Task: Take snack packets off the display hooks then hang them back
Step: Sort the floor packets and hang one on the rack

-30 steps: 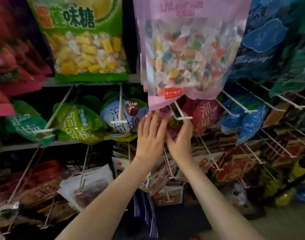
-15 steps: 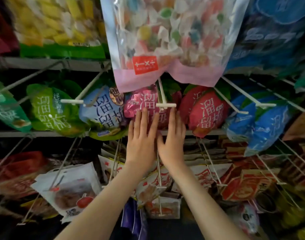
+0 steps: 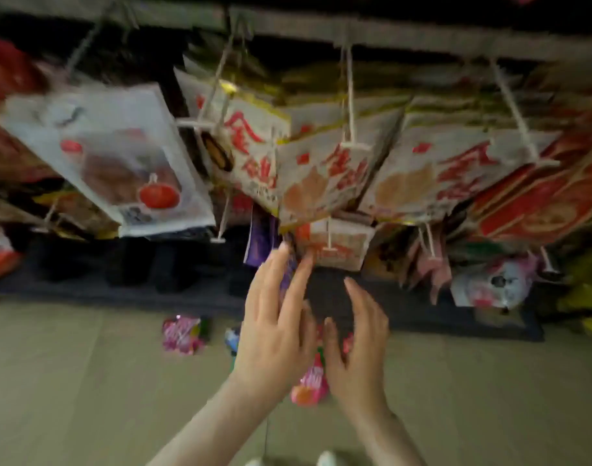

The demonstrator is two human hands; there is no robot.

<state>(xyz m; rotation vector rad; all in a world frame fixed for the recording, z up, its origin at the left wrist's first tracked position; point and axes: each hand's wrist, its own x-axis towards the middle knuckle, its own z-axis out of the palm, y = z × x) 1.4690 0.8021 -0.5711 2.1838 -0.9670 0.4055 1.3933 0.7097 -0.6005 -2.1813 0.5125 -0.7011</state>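
Looks down at the low hooks (image 3: 349, 95) and the floor (image 3: 86, 381). Holds the left hand (image 3: 274, 331) up, fingers straight and a bit spread, tips right by the purple pack (image 3: 260, 243) and the small white pack (image 3: 351, 247). Cannot tell if touching: too blurry. Holds the right hand (image 3: 358, 358) just beside it, fingers loose and a little bent, with nothing in it.

Shows some packs off the hooks: a pink pack (image 3: 183, 334) down on the floor, well left of the hands, a blue pack (image 3: 232, 341) near it, and a second pink pack (image 3: 309, 386) seen between the two wrists, likely on the floor too. Shows many more hanging, like the big white pack (image 3: 119, 156) up on the left.

Seems to be the take-off step, aimed at one of the two packs by the fingertips. Next calls for a pinch on the top of that pack, then a pull straight along its hook (image 3: 328, 237) and off the tip. Needs care with packs so close: easy to knock one more down.
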